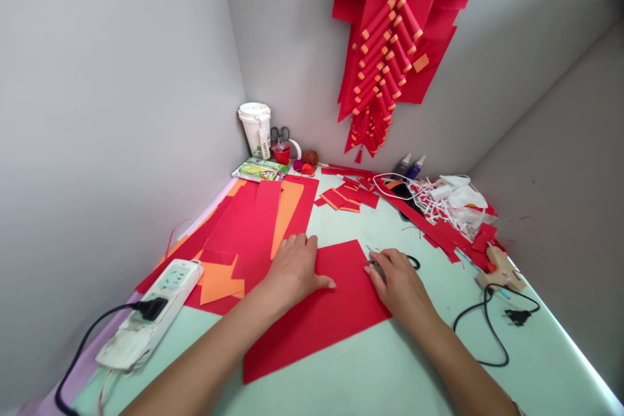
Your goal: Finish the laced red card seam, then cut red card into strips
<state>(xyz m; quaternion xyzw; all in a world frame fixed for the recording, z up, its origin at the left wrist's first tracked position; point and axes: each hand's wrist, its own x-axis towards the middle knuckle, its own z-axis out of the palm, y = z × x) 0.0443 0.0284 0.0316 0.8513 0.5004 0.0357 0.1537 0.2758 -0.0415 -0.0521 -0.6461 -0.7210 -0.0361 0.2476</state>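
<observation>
A large sheet of red paper lies flat on the pale green tabletop in front of me. My left hand rests on its left part, thumb stretched out and the other fingers pointing away from me. By the sheet's right edge, my right hand is closed around scissors. Their blade tips point left, slightly apart, and one black handle loop shows beyond the hand. Most of the scissors is hidden under my fingers. Left of my left hand are more red sheets and orange paper pieces.
A power strip with a plug stands at the left edge. White cup and yarn balls sit in the back corner. Right are paper scraps, white strips, a glue gun and its cord. Red paper firecrackers hang on the wall.
</observation>
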